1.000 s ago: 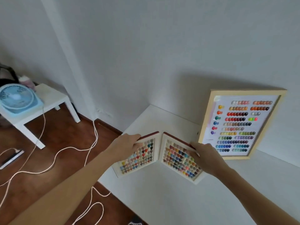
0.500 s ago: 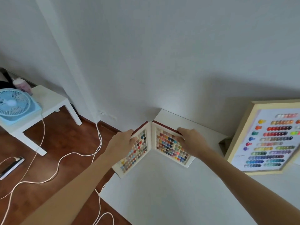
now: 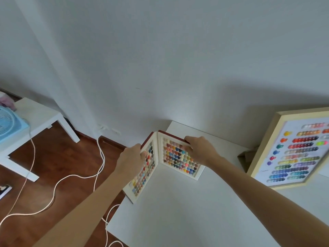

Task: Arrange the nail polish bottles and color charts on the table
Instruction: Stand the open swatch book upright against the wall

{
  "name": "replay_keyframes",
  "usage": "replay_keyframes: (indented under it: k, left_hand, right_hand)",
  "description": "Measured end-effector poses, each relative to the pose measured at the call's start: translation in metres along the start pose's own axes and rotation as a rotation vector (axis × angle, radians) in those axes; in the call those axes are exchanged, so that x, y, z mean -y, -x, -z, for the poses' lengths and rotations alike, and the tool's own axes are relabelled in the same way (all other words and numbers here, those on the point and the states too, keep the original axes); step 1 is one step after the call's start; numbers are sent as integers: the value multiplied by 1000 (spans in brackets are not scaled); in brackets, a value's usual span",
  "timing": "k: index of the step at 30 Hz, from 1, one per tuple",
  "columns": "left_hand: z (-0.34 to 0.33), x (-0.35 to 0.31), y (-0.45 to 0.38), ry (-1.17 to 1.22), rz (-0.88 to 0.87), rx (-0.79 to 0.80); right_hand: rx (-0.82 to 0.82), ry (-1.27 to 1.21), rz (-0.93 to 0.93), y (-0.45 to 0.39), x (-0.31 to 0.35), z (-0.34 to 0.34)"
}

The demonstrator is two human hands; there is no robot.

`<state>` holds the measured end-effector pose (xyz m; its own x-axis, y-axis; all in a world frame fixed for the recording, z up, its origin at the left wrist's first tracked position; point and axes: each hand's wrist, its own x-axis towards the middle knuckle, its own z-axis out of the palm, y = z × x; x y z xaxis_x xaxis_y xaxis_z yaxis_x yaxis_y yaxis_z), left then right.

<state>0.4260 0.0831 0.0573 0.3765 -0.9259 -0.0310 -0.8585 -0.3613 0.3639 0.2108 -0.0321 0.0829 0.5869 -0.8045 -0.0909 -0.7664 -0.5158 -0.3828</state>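
At the far left a pale blue plastic fan [image 3: 8, 123] sits on a small white side table [image 3: 38, 115], and one white cord [image 3: 53, 191] loops across the reddish wooden floor [image 3: 58, 163]. My left hand [image 3: 130, 158] is clamped on the outer edge of the left leaf of a folding colour chart with dark red covers and cream pages [image 3: 179, 155], thumb pressed on the swatches. This chart stands upright on its bottom edge at the left rear corner of the white bench [image 3: 178, 211], opened like a book into a V — two leaves, each filled with rows of small rounded swatches in reds, blues, greys and browns; too many and too small to count. My right hand [image 3: 200, 150] grips the top edge of the right leaf, fingers curled over it. Further right a second chart — a large one in a light wooden frame [image 3: 292, 150] — leans tilted back, with rows of coloured dots on a white sheet. That makes two charts in all, well apart.
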Motion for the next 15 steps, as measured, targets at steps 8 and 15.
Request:
replay_keyframes:
  k: [8,15]
  left_hand:
    - [12,-24,13,29,43,31]
    - [17,-105,42,75,-211,-216]
  right_hand:
    - [-59,6,32,19,-6,11]
    - [-284,-55,71,79,-45,41]
